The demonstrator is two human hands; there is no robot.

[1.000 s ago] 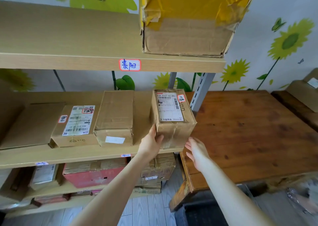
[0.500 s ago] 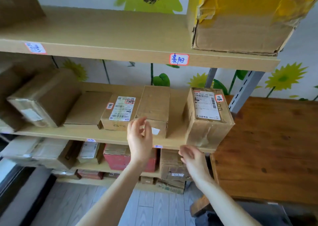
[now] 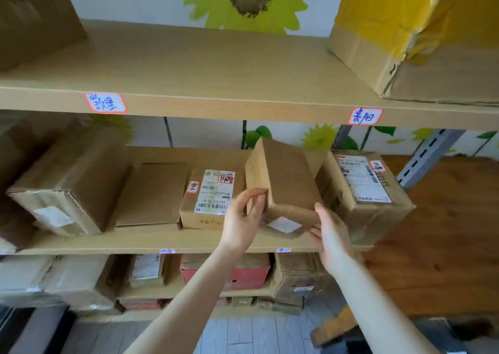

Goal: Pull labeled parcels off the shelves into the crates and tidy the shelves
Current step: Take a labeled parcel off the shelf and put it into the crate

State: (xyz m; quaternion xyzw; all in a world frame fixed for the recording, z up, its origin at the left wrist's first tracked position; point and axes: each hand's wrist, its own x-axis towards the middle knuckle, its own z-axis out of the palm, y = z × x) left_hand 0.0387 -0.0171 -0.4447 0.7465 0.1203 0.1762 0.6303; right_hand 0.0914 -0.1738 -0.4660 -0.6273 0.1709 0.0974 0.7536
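Tagger: Both hands have closed in since half a second back. The plain brown box (image 3: 289, 181) lay flat on the middle shelf (image 3: 189, 241) then; now its far end is tipped up.

Checker: Grip?

Tagger: Left hand (image 3: 243, 218) has thumb and fingers curled on the near left corner. Right hand (image 3: 333, 235) clamps the near right corner. Both hold that box and nothing else.

Checker: Where is it?

Tagger: At the middle shelf's front, between two labelled parcels. The left parcel (image 3: 213, 194) lies label up, and the right parcel (image 3: 364, 191) is close against the box. Can't tell if its near end rests on the shelf.

Checker: Risks?

Tagger: My read: the grip is only at the near end, so weight at the back could twist the box loose. A swing rightward could bump the right parcel, which sits at the shelf's end beside the wooden counter (image 3: 445, 218) and looks to overhang the front edge.

Checker: Looks?

Tagger: Long kraft carton, creased, top bare. Small white sticker (image 3: 285, 224) on the near end. No shipping label on the faces shown.
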